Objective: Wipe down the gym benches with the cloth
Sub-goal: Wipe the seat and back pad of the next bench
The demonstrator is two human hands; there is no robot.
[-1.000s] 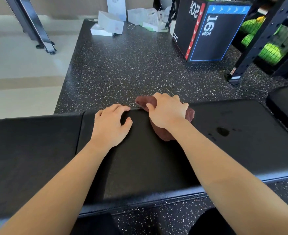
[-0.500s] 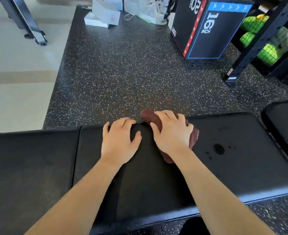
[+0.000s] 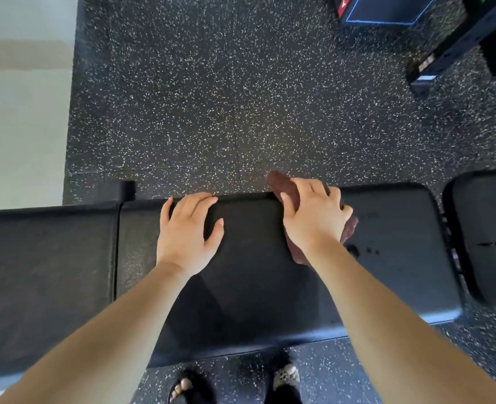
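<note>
Camera tilts steeply down since the earlier frame: sandalled feet [image 3: 235,386] now show at the near edge and the box [image 3: 386,10] slides almost out at the far right. Both hands sit slightly further right along the bench [image 3: 386,258].

Right hand [image 3: 313,220] presses flat on the brown cloth [image 3: 350,228], fingers spread, not clenched; the cloth lies on the pad's far edge, one end hanging past it. Left hand [image 3: 187,231] lies open and empty, fingertips curled over the far edge.

Risks:
- Overhanging end could pull the cloth off onto the floor [image 3: 211,112] during a far stroke.
- Wet spots [image 3: 360,250] just right of the cloth may be missed, or only smeared.
- Second bench [image 3: 485,228] at right looks untouched; I cannot tell.
</note>
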